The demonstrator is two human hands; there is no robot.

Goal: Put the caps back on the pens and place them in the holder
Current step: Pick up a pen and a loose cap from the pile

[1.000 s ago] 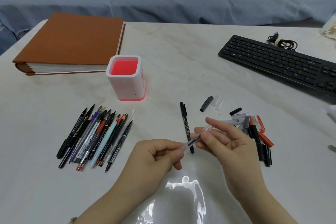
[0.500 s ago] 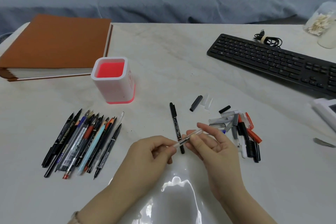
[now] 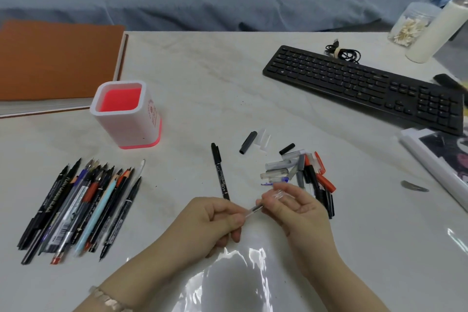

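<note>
My left hand (image 3: 215, 223) grips the barrel of a clear pen (image 3: 253, 210), whose tip points right. My right hand (image 3: 296, 213) pinches a clear cap (image 3: 278, 194) over that tip. A black capped marker (image 3: 219, 171) lies on the table just beyond my hands. Several uncapped pens (image 3: 83, 205) lie fanned out at the left. A heap of loose caps (image 3: 301, 172) sits to the right of the marker. The white holder with a pink inside (image 3: 126, 114) stands upright behind the pens and holds nothing.
A brown book (image 3: 58, 61) lies at the back left. A black keyboard (image 3: 364, 86) with a coiled cable (image 3: 342, 52) lies at the back right, near a jar of cotton swabs (image 3: 410, 25) and a white cylinder (image 3: 435, 30). A printed sheet (image 3: 443, 159) is at the right edge.
My hands have pulled slightly apart and the clear cap now covers only the pen's tip. The camera view has shifted to the right.
</note>
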